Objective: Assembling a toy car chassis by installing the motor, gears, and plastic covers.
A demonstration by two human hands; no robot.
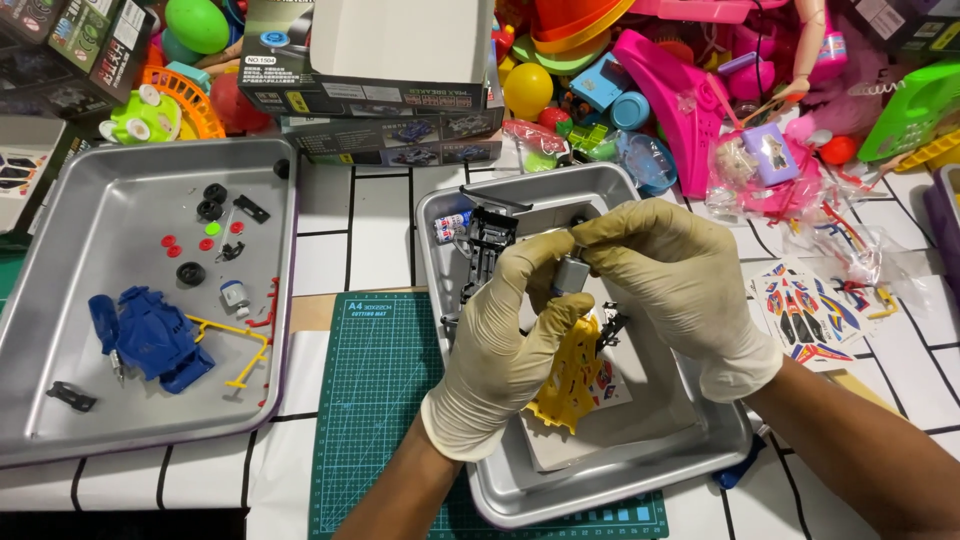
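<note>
Above the green cutting mat [385, 400], the gloved left hand [500, 350] clenches a yellow parts frame [570, 375] while the right hand [680, 280], at two o'clock, pinches a small silver motor [570, 272], which could slip into the metal tray [720, 440].

Both gloved hands meet at the frame's centre: the left hand [500, 345] rises from below, the right hand [680, 285] reaches from lower right, fingers [600, 235] pinched together.

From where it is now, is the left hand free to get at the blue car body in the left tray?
Probably not right away. The left hand is gripping a yellow parts frame and helping hold a small silver motor. The blue car body lies uncovered in the left tray, with nothing between.
</note>
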